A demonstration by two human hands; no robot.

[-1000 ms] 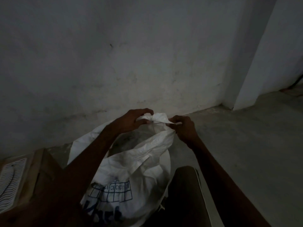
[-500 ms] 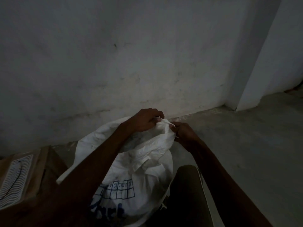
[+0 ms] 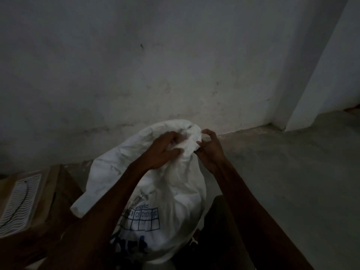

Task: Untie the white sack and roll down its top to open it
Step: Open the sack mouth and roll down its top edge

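Your left hand and right hand both pinch the bunched top of the white sack, standing on the floor by the wall; rolling down remains.

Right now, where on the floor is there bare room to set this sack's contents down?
Bare concrete floor lies right of the white sack, up to the wall. Left is crowded: a cardboard box sits close. Left hand and right hand grip the top.
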